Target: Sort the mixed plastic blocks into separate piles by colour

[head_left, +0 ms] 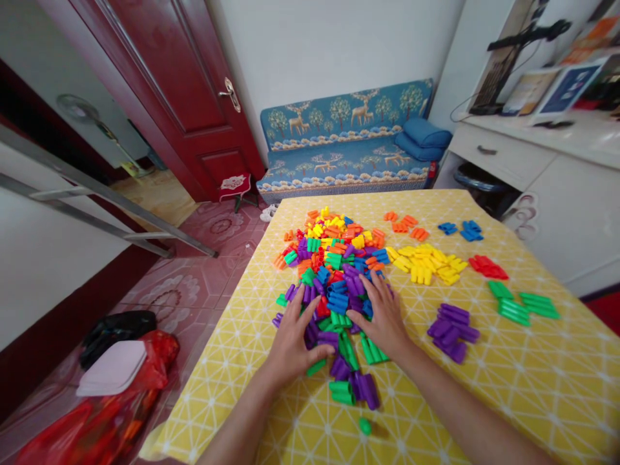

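A big mixed pile of coloured plastic blocks [334,258] lies on the yellow patterned tablecloth [484,400]. My left hand [293,336] rests flat on the pile's near left edge, fingers spread over purple and green blocks. My right hand [382,316] lies flat on the pile's near right edge, fingers apart, touching blue and purple blocks. Neither hand grips anything. A few green and purple blocks [353,387] lie just below my hands.
Sorted groups lie to the right: yellow [429,261], orange [404,225], blue [460,229], red [487,266], green [523,305], purple [453,330]. A blue sofa [349,148] and red door [184,97] stand behind. White cabinets [557,174] are at right; bags [116,368] lie on the floor at left.
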A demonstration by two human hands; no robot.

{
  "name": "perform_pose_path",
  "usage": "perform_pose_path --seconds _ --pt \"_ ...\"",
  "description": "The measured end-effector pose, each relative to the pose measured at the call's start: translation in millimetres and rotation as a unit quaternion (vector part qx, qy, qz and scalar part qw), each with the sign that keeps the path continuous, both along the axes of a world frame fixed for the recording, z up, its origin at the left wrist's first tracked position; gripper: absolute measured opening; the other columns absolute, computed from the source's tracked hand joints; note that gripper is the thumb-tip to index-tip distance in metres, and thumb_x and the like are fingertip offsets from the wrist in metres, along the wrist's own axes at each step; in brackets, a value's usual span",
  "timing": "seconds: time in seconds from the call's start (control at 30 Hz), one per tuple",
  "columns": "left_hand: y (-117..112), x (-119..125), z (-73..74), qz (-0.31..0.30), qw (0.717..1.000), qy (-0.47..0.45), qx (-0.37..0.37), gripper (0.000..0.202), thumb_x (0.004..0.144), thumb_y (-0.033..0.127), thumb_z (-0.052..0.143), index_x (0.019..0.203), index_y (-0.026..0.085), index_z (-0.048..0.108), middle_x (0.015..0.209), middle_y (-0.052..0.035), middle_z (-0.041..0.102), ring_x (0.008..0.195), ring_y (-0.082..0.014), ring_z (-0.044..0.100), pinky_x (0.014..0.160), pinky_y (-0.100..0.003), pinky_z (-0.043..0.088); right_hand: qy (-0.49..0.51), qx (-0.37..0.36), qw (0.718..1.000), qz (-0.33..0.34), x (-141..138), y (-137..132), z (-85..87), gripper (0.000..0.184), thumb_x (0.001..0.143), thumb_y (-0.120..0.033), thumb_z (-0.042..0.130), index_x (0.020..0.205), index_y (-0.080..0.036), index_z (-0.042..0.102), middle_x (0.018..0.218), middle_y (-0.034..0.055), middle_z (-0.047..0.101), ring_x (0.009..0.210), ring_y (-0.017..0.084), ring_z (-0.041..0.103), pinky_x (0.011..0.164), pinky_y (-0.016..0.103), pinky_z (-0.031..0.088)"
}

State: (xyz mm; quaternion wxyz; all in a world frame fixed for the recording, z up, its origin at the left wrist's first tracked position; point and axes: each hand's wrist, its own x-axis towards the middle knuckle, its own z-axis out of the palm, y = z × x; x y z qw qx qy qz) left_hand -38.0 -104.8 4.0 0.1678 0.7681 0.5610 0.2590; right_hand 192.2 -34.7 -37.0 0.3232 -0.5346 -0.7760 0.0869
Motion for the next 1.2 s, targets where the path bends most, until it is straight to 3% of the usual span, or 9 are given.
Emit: perform_pose_path --seconds 0.17,0.27,0.37,0.5,0.6,0.77,0.93,1.1,1.2 --pt "53 6 16.8 -0.016 0.997 -0.071 0.013 0.062 0.090 0.046 0.054 0.146 0.026 0.037 0.151 -0.0096 0.037 0.141 -0.0279 0.032 0.116 -0.046 0.027 0.006 0.007 1.000 -0.013 -2 8 3.7 0.066 0.087 -0.057 0.050 0.144 -0.027 0.037 0.155 0.0110 0.030 0.143 0.034 0.024 0.107 0.064 0.023" --pt "94 6 23.8 0.040 0.993 -0.086 0.067 0.046 0.092 0.035 0.050 0.136 0.020 0.050 0.137 -0.0111 0.053 0.129 -0.0250 0.048 0.110 -0.040 0.038 0.042 0.018 0.999 -0.001 2 9 1.3 0.054 0.092 -0.051 0.045 0.140 -0.026 0.043 0.152 0.0090 0.035 0.141 0.030 0.028 0.109 0.059 0.025" --pt "131 5 32.3 0.102 0.993 0.001 0.052 0.059 0.078 0.023 0.064 0.135 0.015 0.051 0.132 -0.0154 0.056 0.121 -0.0298 0.054 0.103 -0.042 0.044 0.067 0.032 0.997 0.009 5 10 0.1 0.049 0.094 -0.048 0.043 0.136 -0.024 0.048 0.150 0.0088 0.039 0.139 0.028 0.033 0.110 0.054 0.028" --pt "165 6 44.2 0.044 0.988 0.135 -0.056 0.076 0.065 0.013 0.068 0.138 0.021 0.048 0.129 -0.0130 0.061 0.115 -0.0316 0.059 0.095 -0.039 0.049 0.077 0.029 0.997 0.004 5 9 0.2 0.047 0.094 -0.048 0.043 0.134 -0.024 0.050 0.148 0.0085 0.041 0.138 0.028 0.034 0.110 0.054 0.028" --pt "178 13 49.0 0.026 0.975 0.209 -0.075 0.080 0.060 0.015 0.073 0.136 0.025 0.050 0.121 -0.0110 0.065 0.109 -0.0318 0.062 0.088 -0.036 0.051 0.085 0.025 0.996 0.005 4 10 -0.9 0.047 0.094 -0.047 0.043 0.134 -0.025 0.049 0.148 0.0076 0.042 0.138 0.027 0.034 0.110 0.054 0.028" --pt "183 24 47.0 0.058 0.969 0.232 -0.057 0.068 0.059 0.016 0.073 0.126 0.024 0.059 0.106 -0.0135 0.070 0.099 -0.0355 0.065 0.079 -0.039 0.052 0.092 0.030 0.995 0.008 5 11 -2.1 0.045 0.095 -0.046 0.042 0.134 -0.025 0.050 0.147 0.0071 0.043 0.138 0.027 0.035 0.111 0.053 0.029" --pt "169 22 46.0 0.106 0.976 0.190 -0.001 0.046 0.068 0.019 0.068 0.114 0.025 0.067 0.106 -0.0104 0.070 0.102 -0.0313 0.064 0.085 -0.038 0.051 0.098 0.028 0.995 0.004 5 11 -0.6 0.044 0.095 -0.046 0.042 0.132 -0.025 0.052 0.146 0.0074 0.045 0.136 0.026 0.037 0.110 0.053 0.030" --pt "127 21 50.0 0.103 0.988 -0.093 0.064 0.037 0.073 0.030 0.070 0.109 0.021 0.069 0.110 -0.0077 0.070 0.103 -0.0273 0.064 0.093 -0.039 0.049 0.097 0.034 0.995 0.004 5 11 -0.8 0.044 0.095 -0.045 0.043 0.131 -0.024 0.053 0.144 0.0080 0.047 0.135 0.026 0.038 0.110 0.053 0.030" --pt "95 28 46.1 0.059 0.938 -0.341 -0.017 0.044 0.072 0.039 0.074 0.109 0.017 0.068 0.107 -0.0088 0.071 0.095 -0.0252 0.067 0.085 -0.037 0.053 0.093 0.045 0.995 -0.003 5 8 2.0 0.045 0.094 -0.045 0.044 0.133 -0.024 0.051 0.144 0.0088 0.046 0.136 0.028 0.037 0.110 0.056 0.029"
